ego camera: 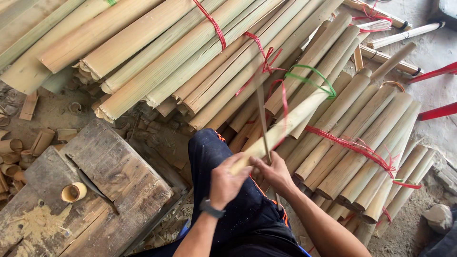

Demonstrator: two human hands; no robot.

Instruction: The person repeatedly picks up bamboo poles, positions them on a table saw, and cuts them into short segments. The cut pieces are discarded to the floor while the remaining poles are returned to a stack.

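The person's dark-trousered knee [214, 152] and two bare forearms fill the bottom centre of the frame, the left wrist wearing a dark watch [211, 208]. Just above, the left hand [227, 178] has its fingers wrapped tight around the near end of a pale split bamboo slat [285, 126], which runs up and to the right across the middle of the frame. Touching it from the right, the right hand [273, 172] has its fingers pinched together on a thin blade-like strip [262, 114] that stands nearly upright against the slat, though whether it is metal or bamboo cannot be told. Behind both hands, bundles of split bamboo [200, 57] tied with red cord [215, 26] and one green cord [316, 78] lie stacked across the upper and right parts of the frame. At lower left sits a worn wooden block [119, 176] with a dark knife [93, 183] lying on it and a short bamboo ring [74, 192] beside the knife. More short bamboo offcuts [19, 152] lie scattered at the left edge.
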